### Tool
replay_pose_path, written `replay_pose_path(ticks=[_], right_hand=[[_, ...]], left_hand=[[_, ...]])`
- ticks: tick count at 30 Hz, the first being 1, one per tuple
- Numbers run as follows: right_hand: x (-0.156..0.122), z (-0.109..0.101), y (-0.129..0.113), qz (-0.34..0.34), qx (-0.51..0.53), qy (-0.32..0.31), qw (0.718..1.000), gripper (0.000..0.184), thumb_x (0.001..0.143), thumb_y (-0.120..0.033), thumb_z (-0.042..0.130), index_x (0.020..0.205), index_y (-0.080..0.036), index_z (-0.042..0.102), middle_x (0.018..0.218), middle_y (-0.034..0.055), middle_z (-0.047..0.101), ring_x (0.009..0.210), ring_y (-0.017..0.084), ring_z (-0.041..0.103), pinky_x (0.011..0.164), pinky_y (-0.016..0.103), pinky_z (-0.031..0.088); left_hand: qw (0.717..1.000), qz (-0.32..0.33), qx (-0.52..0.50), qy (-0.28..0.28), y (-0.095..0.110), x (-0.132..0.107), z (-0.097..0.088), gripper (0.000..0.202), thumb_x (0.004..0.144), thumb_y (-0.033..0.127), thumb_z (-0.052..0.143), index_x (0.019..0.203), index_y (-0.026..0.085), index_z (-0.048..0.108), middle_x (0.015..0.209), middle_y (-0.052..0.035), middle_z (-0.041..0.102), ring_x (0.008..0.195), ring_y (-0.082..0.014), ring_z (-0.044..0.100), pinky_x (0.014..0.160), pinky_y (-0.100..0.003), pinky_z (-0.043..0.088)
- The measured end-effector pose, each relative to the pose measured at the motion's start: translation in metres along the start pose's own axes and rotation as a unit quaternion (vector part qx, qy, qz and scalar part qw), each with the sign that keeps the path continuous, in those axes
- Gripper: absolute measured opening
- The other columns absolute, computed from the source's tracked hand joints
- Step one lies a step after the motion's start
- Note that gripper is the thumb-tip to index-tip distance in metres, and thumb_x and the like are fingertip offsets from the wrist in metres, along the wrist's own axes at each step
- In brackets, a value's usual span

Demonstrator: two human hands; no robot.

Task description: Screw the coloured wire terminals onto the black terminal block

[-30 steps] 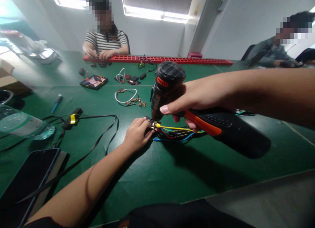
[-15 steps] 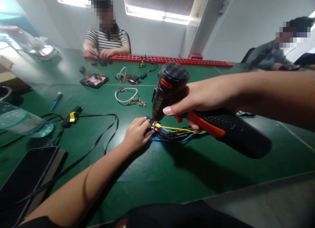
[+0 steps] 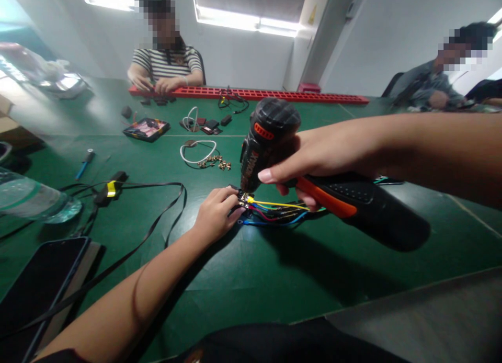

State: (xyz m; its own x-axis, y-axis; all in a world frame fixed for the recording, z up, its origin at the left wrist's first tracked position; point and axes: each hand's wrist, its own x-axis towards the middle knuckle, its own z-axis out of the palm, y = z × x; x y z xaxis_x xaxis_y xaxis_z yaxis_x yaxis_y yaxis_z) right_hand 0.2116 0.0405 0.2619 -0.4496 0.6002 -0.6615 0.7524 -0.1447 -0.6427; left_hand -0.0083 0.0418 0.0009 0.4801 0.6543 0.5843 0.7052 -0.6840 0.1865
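My right hand (image 3: 301, 161) is wrapped round a black and orange cordless drill (image 3: 253, 154), its nose pointing down. The bit end meets a small black terminal block (image 3: 243, 197) on the table; the exact contact is too small to make out. My left hand (image 3: 215, 212) grips the block from the left, its fingers covering much of it. Yellow, red, blue and other wires (image 3: 276, 204) run from the block to the right, under the drill. Nearest me, a blue wire (image 3: 266, 224) has a loose ring terminal beside my left thumb.
Beyond the block lie brass screws (image 3: 215, 162) and a white cable loop (image 3: 198, 152). A black tray (image 3: 146, 129) and a red slotted rail (image 3: 266, 95) are farther off. To the left are a bottle (image 3: 37, 195), a phone (image 3: 43, 274) and black cable (image 3: 157, 216). Two people sit across.
The view has shifted slightly, so most things sit a little farther left. Both hands and the drill keep nearly the same pose at the block.
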Motion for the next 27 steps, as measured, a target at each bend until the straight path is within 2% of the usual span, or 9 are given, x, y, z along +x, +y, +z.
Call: replay_pose_path(ticks=[4,10,20,27], right_hand=[[0.0001,0.0005,-0.0001,0.001,0.007,0.0,1.0,0.031,0.091,-0.045,0.072,0.1,-0.016,0.068,0.072,-0.0001,0.066,0.061,0.012,0.064,0.065,0.024,0.06],[0.0003,0.0017,-0.0019,0.008,0.006,-0.001,1.0,0.026,0.092,-0.043,0.07,0.094,-0.017,0.067,0.072,-0.0001,0.066,0.064,0.013,0.066,0.066,0.024,0.059],[0.0014,0.0029,-0.0002,0.005,0.013,-0.004,1.0,0.027,0.093,-0.042,0.068,0.098,-0.015,0.066,0.07,0.0,0.065,0.059,0.012,0.063,0.063,0.024,0.059],[-0.0003,0.0005,-0.0002,0.01,0.02,-0.02,1.0,0.031,0.091,-0.044,0.07,0.102,-0.015,0.067,0.069,0.0001,0.065,0.059,0.012,0.063,0.062,0.025,0.059]], left_hand=[[1.0,0.007,0.007,0.006,0.0002,0.0002,-0.0003,0.012,0.095,0.032,0.069,0.096,0.02,0.069,0.125,-0.0085,0.071,0.109,-0.0271,0.066,0.094,-0.041,0.056],[1.0,0.02,0.002,0.017,-0.0047,-0.0004,0.0032,0.012,0.095,0.031,0.069,0.097,0.02,0.071,0.12,-0.0088,0.075,0.116,-0.0284,0.068,0.097,-0.043,0.057],[0.999,0.027,-0.004,0.024,-0.0062,-0.0006,0.0039,0.012,0.094,0.031,0.071,0.099,0.02,0.072,0.12,-0.008,0.076,0.115,-0.0287,0.068,0.096,-0.043,0.059],[1.0,0.019,-0.008,0.008,-0.0064,-0.0006,0.0038,0.015,0.095,0.032,0.07,0.101,0.02,0.074,0.121,-0.0093,0.075,0.117,-0.0301,0.068,0.098,-0.045,0.058]])
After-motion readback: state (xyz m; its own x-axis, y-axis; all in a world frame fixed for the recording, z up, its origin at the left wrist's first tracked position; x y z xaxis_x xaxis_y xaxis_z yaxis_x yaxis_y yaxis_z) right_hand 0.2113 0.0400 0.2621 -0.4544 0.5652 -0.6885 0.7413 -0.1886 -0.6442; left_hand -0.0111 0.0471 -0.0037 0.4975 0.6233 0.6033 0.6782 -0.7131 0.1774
